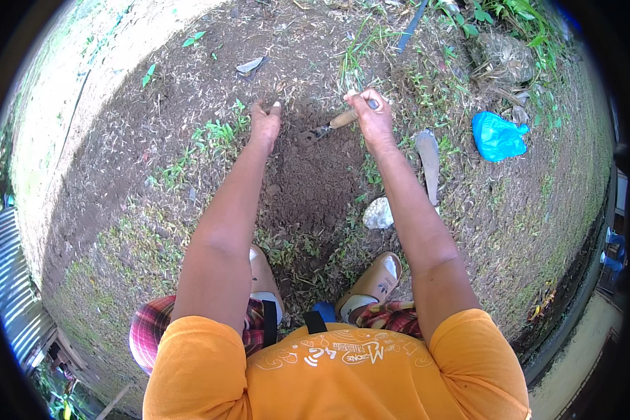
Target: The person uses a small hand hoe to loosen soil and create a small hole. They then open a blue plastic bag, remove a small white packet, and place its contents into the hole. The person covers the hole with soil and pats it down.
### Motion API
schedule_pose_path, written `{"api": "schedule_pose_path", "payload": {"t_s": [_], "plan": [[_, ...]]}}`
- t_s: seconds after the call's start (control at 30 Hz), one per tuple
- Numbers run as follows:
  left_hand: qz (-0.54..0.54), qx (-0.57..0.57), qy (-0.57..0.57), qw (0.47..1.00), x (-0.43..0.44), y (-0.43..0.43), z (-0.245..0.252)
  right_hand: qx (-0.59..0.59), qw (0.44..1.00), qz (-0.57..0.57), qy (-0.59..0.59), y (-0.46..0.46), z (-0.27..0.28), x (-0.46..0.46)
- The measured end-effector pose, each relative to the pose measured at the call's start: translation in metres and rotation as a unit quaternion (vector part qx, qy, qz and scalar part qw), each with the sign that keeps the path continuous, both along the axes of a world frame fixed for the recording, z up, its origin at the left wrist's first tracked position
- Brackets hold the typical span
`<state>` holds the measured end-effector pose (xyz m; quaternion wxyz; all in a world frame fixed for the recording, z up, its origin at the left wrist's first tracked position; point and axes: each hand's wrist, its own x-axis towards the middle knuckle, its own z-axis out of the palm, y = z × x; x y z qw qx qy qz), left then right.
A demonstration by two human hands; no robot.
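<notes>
My right hand (371, 113) is closed around the wooden handle of a small hand tool (342, 119), probably a trowel. Its dark metal end points left and rests in loose brown soil (315, 178). My left hand (266, 123) is at the left edge of this dug patch, palm down, with thumb and fingers apart and nothing visible in it. Beside my right forearm lie a pale, bumpy stone-like lump (378, 213) and a long flat blade (428, 163), partly hidden by the arm.
A blue plastic bag (497, 136) lies on the ground at the right. Grass and weeds (218, 137) border the soil. A rough clump (504, 58) is at the upper right, a dark strip (412, 26) at the top. Corrugated metal sheeting (16, 283) stands at the far left.
</notes>
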<state>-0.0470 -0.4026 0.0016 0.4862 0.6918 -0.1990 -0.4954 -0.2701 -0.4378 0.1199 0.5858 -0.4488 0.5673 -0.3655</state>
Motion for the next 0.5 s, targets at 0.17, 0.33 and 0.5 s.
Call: {"api": "schedule_pose_path", "payload": {"t_s": [0.17, 0.33, 0.5], "plan": [[-0.180, 0.027, -0.378, 0.908, 0.006, 0.049, 0.011, -0.001, 0.948, -0.152, -0.280, -0.007, -0.032, 0.034], [-0.198, 0.132, -0.518, 0.822, -0.023, 0.102, 0.007, -0.029, 0.982, -0.084, -0.164, -0.020, 0.044, 0.059], [-0.216, 0.128, -0.522, 0.815, -0.024, 0.110, -0.005, -0.142, 0.988, -0.011, -0.062, -0.033, 0.060, 0.065]]}}
